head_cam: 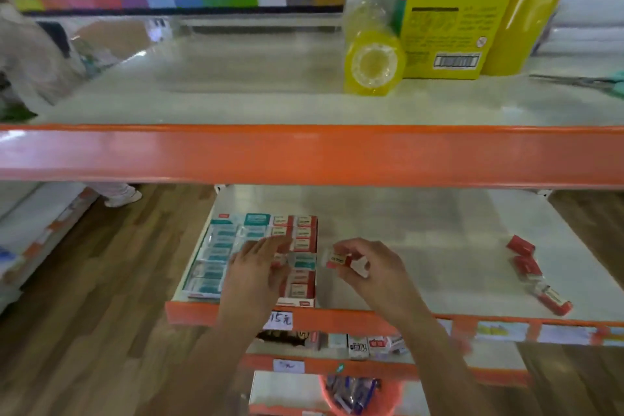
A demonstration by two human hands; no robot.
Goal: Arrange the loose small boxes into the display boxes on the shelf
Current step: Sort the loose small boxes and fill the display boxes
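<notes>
Right hand [368, 263], centre of frame: fingers pinched on one small red-and-white box [339, 260], held just above the middle shelf [422, 246], right beside the display boxes. Left hand [256, 267] lies over the red display box [297, 257], fingers fairly straight, tips on the packed rows. Whether it is pinching a box underneath: can't tell, motion blur.

Teal display box [216, 257] sits touching the red one on its left; both are at the left front of the shelf.

Doing this step well, my read:
- Match colour: the held box goes in the red display box, not the teal one.
- Turn it so the label lines up with its neighbours before lowering.
- Use the left hand to steady or part the row, drop the box into the gap, then press flush.
- Watch the front rows; they sit near the shelf lip and could tip out.

More loose red boxes [533, 273] lie at the right of the shelf, well apart from the display boxes, so several trips are left.

Hard to see:
- Label print is unreadable.
- The free slot in the red box is hidden under the left hand.
- Lower shelves are partly blocked by the forearms.
- A person at upper left is cut off.
</notes>
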